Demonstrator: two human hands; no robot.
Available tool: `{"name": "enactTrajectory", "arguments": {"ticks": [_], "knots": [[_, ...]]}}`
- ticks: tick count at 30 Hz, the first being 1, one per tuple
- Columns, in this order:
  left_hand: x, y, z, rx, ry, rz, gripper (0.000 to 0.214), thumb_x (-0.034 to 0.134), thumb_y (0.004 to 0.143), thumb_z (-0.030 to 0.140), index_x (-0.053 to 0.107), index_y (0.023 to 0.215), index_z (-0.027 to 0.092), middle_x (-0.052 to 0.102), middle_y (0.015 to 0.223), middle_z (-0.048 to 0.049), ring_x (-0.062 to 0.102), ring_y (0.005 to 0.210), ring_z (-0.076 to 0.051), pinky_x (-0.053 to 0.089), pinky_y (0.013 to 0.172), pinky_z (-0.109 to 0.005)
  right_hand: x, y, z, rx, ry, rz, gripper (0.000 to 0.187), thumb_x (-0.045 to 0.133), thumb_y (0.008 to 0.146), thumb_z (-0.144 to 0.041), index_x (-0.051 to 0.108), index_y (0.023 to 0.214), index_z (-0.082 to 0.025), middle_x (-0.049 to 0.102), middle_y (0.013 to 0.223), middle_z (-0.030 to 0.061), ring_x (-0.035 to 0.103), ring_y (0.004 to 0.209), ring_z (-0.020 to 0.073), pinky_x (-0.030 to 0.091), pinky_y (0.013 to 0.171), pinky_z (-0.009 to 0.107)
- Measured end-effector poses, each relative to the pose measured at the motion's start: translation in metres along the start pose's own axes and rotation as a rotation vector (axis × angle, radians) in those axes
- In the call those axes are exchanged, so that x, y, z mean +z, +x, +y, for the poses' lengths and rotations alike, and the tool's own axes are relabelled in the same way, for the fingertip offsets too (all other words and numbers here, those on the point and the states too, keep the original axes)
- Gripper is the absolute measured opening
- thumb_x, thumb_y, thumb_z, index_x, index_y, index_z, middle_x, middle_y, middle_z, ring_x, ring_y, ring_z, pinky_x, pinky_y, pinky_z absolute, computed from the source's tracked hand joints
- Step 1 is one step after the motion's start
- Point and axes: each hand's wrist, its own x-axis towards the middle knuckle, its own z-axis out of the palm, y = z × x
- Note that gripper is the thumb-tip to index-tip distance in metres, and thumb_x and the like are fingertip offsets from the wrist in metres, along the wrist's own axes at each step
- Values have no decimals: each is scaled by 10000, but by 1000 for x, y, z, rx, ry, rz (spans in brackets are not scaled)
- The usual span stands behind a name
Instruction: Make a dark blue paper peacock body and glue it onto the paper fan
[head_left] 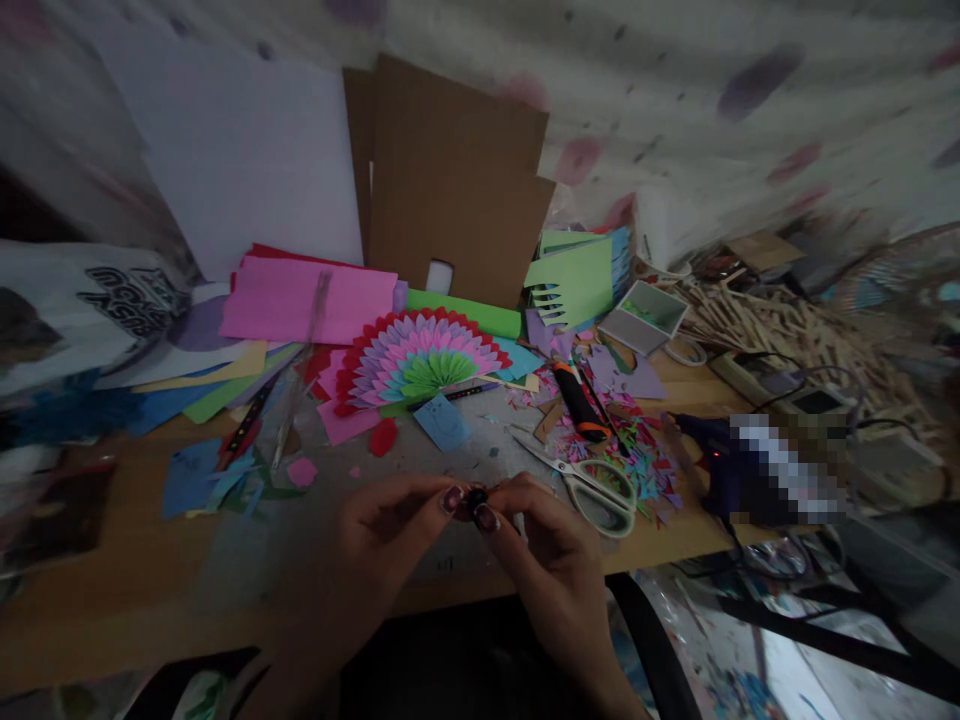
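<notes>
My left hand (pixel 390 535) and my right hand (pixel 544 545) meet over the near edge of the wooden table (pixel 112 590). Both pinch one small dark object (pixel 477 497) between thumbs and fingertips; I cannot make out what it is. Behind my hands lies a layered paper fan (pixel 420 360) in red, pink, purple and green petals. Scissors (pixel 592 480) with pale handles lie just right of my right hand.
Coloured paper sheets (pixel 300 300) pile at the left, brown cardboard (pixel 457 180) stands behind. An orange-black cutter (pixel 579 400) lies among paper scraps. A dark glue gun (pixel 720 470), a small box (pixel 643 315) and wooden sticks (pixel 787 330) crowd the right.
</notes>
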Motion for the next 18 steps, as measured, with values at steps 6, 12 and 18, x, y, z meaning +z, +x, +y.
{"name": "enactTrajectory", "arguments": {"ticks": [6,12,18], "knots": [[7,-6,0,91,116,120,98,753,771,229,815,733,294,822,784,14,757,775,-197,574,770,-280,0,-1,-1,-17,-5,7,120,672,916,-200,741,820,-222,658,729,3,595,696,164,461,621,277],[4,-8,-8,115,196,125,76,736,799,294,798,755,297,832,865,1,761,902,-226,552,869,-306,3,-1,-1,-7,-16,10,130,669,907,-200,733,795,-215,669,710,8,601,681,167,463,613,282],[-1,-5,-15,123,136,144,95,720,821,282,778,746,293,830,843,4,769,917,-226,561,905,-315,5,-2,-2,3,-16,16,139,666,906,-194,713,776,-213,667,715,2,601,684,160,463,618,275]]}}
